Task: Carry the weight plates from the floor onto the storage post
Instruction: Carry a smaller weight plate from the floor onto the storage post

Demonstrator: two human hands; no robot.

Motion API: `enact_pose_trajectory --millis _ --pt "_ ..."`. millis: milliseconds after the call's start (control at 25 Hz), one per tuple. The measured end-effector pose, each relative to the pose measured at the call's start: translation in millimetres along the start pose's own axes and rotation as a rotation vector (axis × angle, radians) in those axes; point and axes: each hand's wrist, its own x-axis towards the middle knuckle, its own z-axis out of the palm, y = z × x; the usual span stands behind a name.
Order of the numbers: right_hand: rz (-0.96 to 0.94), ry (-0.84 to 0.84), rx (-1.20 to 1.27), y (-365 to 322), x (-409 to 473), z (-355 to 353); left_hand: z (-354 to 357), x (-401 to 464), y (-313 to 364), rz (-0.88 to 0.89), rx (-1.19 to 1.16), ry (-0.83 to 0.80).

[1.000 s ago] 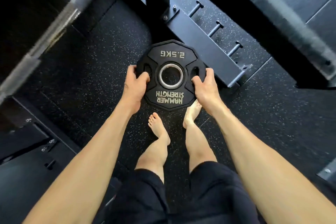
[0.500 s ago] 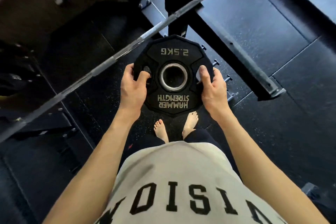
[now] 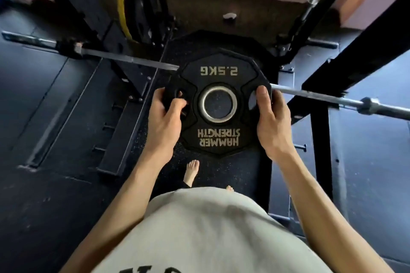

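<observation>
Change: since the earlier frame, the rack and barbell (image 3: 346,101) swung round; plate is unchanged in grip.
Hands: left hand (image 3: 165,117) and right hand (image 3: 271,119) each grasp a side handle hole, probably for balance.
Plate: weight plate (image 3: 218,104) held flat above the floor (image 3: 44,184), off any post.

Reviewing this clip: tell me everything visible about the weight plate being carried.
The weight plate is black, rubber-looking and many-sided, with a shiny metal ring round its centre hole and two grip slots beside it. Pale lettering reads "2.5KG" and "HAMMER STRENGTH", upside down to the camera. It is held flat, face up, above the speckled floor, which shows through the hole. The left hand grips its left edge, fingers curled through the slot; the right hand grips the right edge, thumb on top. A barbell passes beneath it.
</observation>
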Motion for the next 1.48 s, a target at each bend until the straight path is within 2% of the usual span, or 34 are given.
enact_pose_trajectory --millis 160,280,360,600,800,1000,1480 --pt "-0.125 -0.327 -0.066 -14 -28 37 -55 -68 -13 -0.006 -0.125 0.337" --pt "-0.186 -0.579 -0.076 -27 -73 88 -113 -124 -26 0.022 -0.2 0.605" --pt "-0.21 -0.704 -0.073 -36 -106 123 -149 -157 -31 0.038 -0.219 0.728" --pt "-0.285 -1.022 -0.063 -54 -275 257 -313 -276 -62 0.088 -0.249 1.079" --pt "-0.273 -1.191 -0.057 -73 -391 353 -431 -341 -73 0.098 -0.248 1.232" --pt "-0.265 -1.28 -0.06 -84 -458 449 -535 -352 -82 0.135 -0.23 1.295" --pt "-0.242 -1.292 -0.069 -142 -484 756 -811 -210 -64 0.101 -0.189 1.319"
